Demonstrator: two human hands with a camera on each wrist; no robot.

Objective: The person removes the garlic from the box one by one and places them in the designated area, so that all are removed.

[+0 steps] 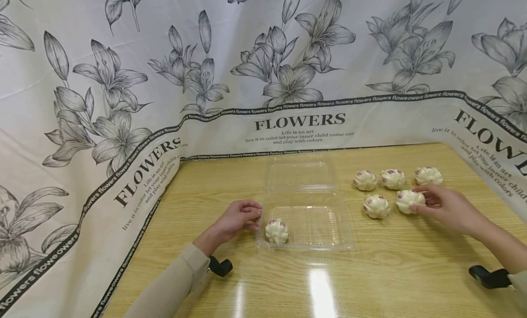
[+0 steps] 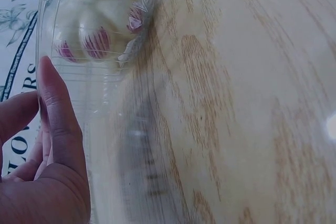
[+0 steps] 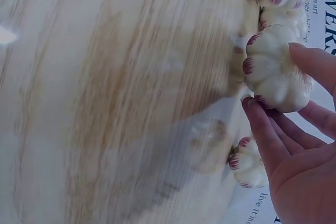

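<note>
A clear plastic container [image 1: 306, 247] lies with its lid [image 1: 298, 174] folded back, away from me. One white garlic bulb [image 1: 277, 231] with purple marks sits in its near left corner. At the container's left rim, my left hand [image 1: 240, 218] pinches the edge between thumb and fingers; the left wrist view shows the left hand [image 2: 52, 150] beside the bulb seen through the plastic wall. Over on the right, my right hand [image 1: 446, 208] holds another garlic bulb [image 1: 409, 201] between thumb and fingers. That held bulb [image 3: 275, 69] is close up in the right wrist view.
Several more garlic bulbs stand around the held one: a front one [image 1: 376, 207] to its left, and a back row with a left [image 1: 365, 180], a middle [image 1: 393, 179] and a right bulb [image 1: 428, 175]. A flower-printed cloth [image 1: 300, 126] encloses the wooden table [image 1: 271, 281].
</note>
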